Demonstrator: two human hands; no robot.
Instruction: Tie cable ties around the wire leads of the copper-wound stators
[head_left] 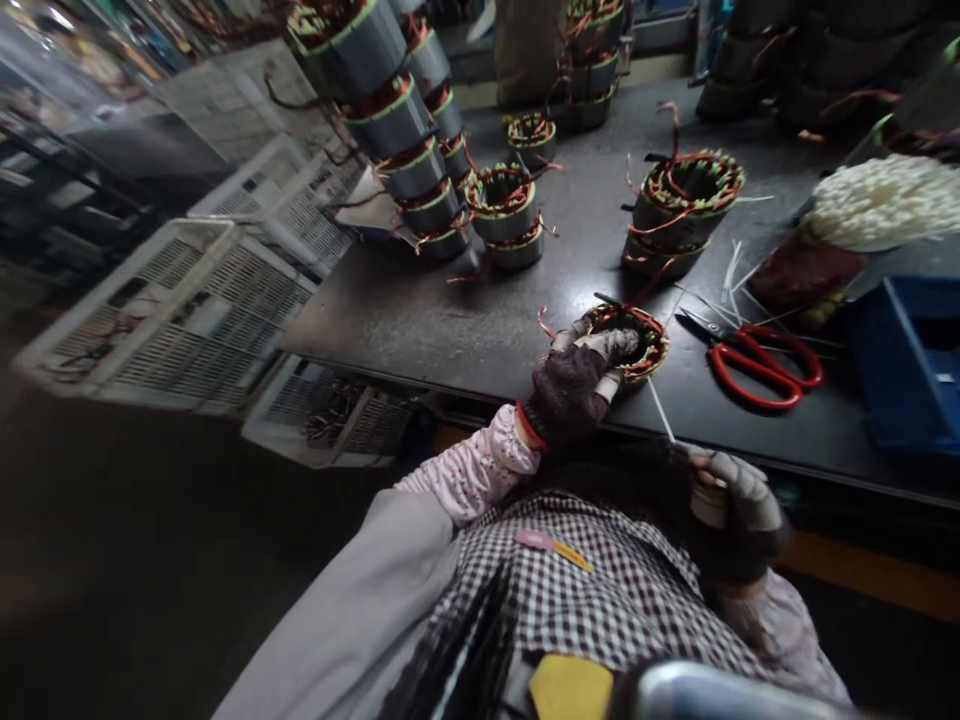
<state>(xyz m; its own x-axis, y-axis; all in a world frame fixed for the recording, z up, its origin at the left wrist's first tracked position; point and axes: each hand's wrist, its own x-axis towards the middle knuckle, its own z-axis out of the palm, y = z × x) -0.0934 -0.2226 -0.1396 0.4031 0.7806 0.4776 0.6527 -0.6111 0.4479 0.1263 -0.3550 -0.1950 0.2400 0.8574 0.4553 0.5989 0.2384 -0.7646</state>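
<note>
A motor stator [658, 350] with copper windings and a green-edged rim rests near the front edge of the dark table. My left hand [574, 385], in a dark glove with pale fingertips, grips its near left side, fingers reaching over the rim into the bore. From the stator's front a white cord [661, 408] runs taut down to my right hand [739, 505]. That gloved hand is closed in a pinch on the cord's end, in front of the table edge. Red-handled scissors [757, 368] lie open just right of the stator.
Two stacked stators [682, 210] stand behind the one in my hand. Taller stator stacks [420, 180] rise at the table's left. Cut white cords [731, 275], a white cord bundle [889, 200] and a blue bin [911, 360] lie to the right. Plastic crates [225, 300] sit left of the table [375, 320].
</note>
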